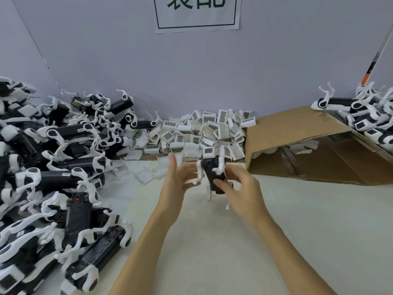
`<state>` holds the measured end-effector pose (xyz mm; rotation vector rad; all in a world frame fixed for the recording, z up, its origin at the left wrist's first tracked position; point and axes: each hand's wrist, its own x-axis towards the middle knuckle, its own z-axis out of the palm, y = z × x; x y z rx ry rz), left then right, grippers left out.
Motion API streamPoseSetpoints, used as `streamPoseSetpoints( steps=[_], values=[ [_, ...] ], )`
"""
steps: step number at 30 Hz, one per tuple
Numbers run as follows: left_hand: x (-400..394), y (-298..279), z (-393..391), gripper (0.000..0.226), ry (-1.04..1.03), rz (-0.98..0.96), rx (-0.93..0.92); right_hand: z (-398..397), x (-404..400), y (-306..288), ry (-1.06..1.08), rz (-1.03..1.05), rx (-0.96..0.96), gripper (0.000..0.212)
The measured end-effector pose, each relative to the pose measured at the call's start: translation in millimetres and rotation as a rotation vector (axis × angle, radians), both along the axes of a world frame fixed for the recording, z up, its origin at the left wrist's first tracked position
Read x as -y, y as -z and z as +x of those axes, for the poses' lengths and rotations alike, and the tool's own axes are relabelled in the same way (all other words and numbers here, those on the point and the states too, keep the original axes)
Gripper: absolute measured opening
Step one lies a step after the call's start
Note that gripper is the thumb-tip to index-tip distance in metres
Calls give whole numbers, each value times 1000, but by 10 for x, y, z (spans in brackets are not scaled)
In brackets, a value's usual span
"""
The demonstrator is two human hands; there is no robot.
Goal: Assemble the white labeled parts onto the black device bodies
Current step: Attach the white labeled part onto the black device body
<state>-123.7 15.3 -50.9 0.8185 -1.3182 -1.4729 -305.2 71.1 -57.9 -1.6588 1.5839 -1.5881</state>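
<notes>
So a black device body (pixel 213 174) is being held up between both hands over the pale table (pixel 212 241), roughly mid-air, with its white legs dangling below. The right hand (pixel 240 189) is curled around the near end of it, thumb pressed on the black shell. The left hand (pixel 177 180) is mostly spread, fingers straight and pointing up, only the fingertips seemingly touching the white leg on that side. A white labeled part (pixel 208 152) is seen right at the far end of the body, just above the fingers; it looks seated or nearly so, but whether it's clicked fully home can't be told from here.

Progress-wise, it's judged to be somewhere in the middle. Beyond and to the right of the right hand, a bunch of finished-looking units (pixel 370 118) is piled on top of a cardboard box (pixel 297 141) tipped on its side. Left of the left hand, a big heap of bodies (pixel 63 167) is sprawled out, apparently waiting for their parts, though a few in that heap do seem to have labels on already. Straight ahead past both hands, a pile of loose labeled parts (pixel 204 130) is stacked against the wall. So plenty is left to be done, probably more than has been finished.
</notes>
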Motion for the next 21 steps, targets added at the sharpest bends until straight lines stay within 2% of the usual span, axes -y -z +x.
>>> streamPoseSetpoints(
  steps=[2,5,9,15,18,20,21],
  values=[
    [-27,-15,15,52,65,-96,91,-57,13,3,-116,121,239,20],
    [-114,60,-89,30,46,-303,290,-80,37,49,-175,198,385,20],
    [-125,63,-118,29,-14,-316,271,-56,35,73,-220,185,464,17],
    [-58,122,-16,23,57,-240,297,-96,-11,-16,-192,220,332,20],
    [-29,141,-26,26,99,-192,351,-161,-10,-62,-197,363,403,26],
    [-22,146,-37,40,3,-186,332,-293,70,-269,-225,496,442,35],
    [-13,140,-36,43,-64,-176,299,-414,129,-441,-241,499,525,37]
  ],
)
